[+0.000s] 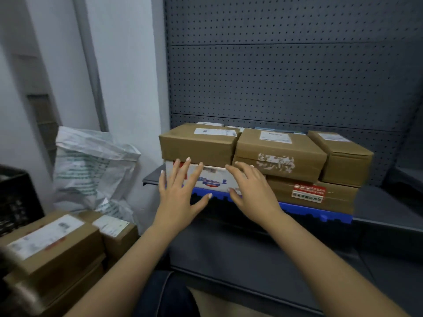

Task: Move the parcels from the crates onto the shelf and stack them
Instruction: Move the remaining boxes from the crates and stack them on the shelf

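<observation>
"Why are those brown parcels (52,245) piled low on the left, beside the black crate (13,195)?"

"Waiting their turn, I'd guess. A sack (91,170) slumps behind them."

"And the hands?"

"The left hand (180,193) and right hand (251,191) are spread flat, fingers (185,170) straight, gripping nothing. They seem to push the white parcel (212,177) square under the top parcel (196,145)."

"Where is it exactly?"

"Just behind the fingers, on the blue tray (320,211) on the shelf (377,213), more boxes to its right"

blue pallet (329,216) on grey shelf (384,202)
</observation>
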`<control>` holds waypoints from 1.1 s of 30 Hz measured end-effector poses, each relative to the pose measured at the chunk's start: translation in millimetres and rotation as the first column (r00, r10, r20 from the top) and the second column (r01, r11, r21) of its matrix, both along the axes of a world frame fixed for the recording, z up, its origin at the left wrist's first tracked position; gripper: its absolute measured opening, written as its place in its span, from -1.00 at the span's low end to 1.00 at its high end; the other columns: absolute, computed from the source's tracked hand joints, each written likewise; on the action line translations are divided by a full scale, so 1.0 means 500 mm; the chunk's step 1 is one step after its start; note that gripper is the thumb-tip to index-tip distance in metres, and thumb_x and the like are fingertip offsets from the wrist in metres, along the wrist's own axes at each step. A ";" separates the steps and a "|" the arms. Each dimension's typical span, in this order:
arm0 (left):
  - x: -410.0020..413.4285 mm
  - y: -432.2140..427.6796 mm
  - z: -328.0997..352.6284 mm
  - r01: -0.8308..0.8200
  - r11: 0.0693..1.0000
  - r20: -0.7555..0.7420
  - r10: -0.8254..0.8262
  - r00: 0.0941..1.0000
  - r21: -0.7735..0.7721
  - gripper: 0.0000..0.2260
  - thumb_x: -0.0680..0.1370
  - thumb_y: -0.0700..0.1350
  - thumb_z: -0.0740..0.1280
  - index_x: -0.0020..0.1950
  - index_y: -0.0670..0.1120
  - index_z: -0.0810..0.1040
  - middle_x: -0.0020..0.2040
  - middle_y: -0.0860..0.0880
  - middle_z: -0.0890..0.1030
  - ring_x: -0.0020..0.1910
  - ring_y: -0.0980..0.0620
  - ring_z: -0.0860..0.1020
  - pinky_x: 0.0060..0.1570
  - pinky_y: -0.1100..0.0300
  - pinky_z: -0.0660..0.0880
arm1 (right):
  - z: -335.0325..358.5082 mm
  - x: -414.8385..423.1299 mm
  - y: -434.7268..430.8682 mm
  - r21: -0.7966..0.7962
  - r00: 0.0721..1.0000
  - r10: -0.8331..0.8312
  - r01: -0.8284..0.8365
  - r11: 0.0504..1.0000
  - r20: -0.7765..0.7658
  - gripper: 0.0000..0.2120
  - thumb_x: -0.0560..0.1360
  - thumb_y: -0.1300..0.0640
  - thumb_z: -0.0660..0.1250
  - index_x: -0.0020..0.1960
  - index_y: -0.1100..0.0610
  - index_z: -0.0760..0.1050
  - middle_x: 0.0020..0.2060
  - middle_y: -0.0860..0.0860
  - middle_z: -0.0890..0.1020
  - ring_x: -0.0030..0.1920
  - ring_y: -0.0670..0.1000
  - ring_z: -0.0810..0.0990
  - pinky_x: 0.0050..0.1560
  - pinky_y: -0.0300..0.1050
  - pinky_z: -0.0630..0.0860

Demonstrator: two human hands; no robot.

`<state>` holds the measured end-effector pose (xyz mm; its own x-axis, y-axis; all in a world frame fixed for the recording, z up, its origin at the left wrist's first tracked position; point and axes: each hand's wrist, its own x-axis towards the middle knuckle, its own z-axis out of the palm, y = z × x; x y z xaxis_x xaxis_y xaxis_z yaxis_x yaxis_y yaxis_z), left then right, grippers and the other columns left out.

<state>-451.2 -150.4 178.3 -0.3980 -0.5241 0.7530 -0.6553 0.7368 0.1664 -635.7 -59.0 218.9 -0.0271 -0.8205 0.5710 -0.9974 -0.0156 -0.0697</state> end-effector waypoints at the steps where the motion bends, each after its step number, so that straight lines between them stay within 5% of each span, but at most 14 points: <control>1: 0.032 -0.003 0.000 -0.025 1.000 -0.034 0.024 0.999 -0.005 -0.39 0.47 0.29 0.19 0.48 0.09 0.27 0.49 -0.06 0.29 0.50 -0.10 0.16 0.40 -0.24 0.05 | 0.000 0.026 -0.016 -0.007 0.999 0.033 -0.033 0.999 0.003 -0.45 0.56 0.06 0.28 0.50 0.00 0.21 0.43 0.04 0.30 0.43 0.06 0.23 0.45 -0.02 0.16; 9: 0.322 -0.010 -0.013 -0.255 0.967 -0.104 0.255 0.961 0.020 -0.46 0.46 0.26 0.24 0.33 -0.02 0.47 0.27 -0.05 0.48 0.29 -0.12 0.41 0.26 -0.15 0.31 | -0.009 0.276 -0.126 -0.056 0.948 0.317 -0.317 0.947 -0.005 -0.53 0.52 0.08 0.32 0.40 0.08 0.35 0.22 0.06 0.45 0.19 0.11 0.43 0.20 0.00 0.40; 18: 0.540 0.009 -0.048 -0.416 0.906 -0.103 0.422 0.901 0.072 -0.44 0.46 0.30 0.21 0.36 0.03 0.43 0.24 0.02 0.44 0.30 -0.02 0.34 0.31 -0.07 0.20 | -0.043 0.506 -0.186 -0.023 0.866 0.500 -0.499 0.866 0.031 -0.56 0.52 0.08 0.32 0.38 0.06 0.36 0.21 0.06 0.44 0.19 0.08 0.41 0.21 -0.03 0.37; 33: 0.660 -0.073 -0.121 -0.522 0.825 -0.024 0.539 0.842 0.214 -0.38 0.44 0.33 0.17 0.39 0.01 0.42 0.31 0.00 0.42 0.37 -0.04 0.27 0.36 -0.07 0.13 | -0.144 0.613 -0.334 0.142 0.829 0.552 -0.559 0.817 0.088 -0.54 0.53 0.04 0.29 0.41 0.03 0.33 0.25 0.02 0.41 0.25 0.07 0.37 0.25 -0.05 0.32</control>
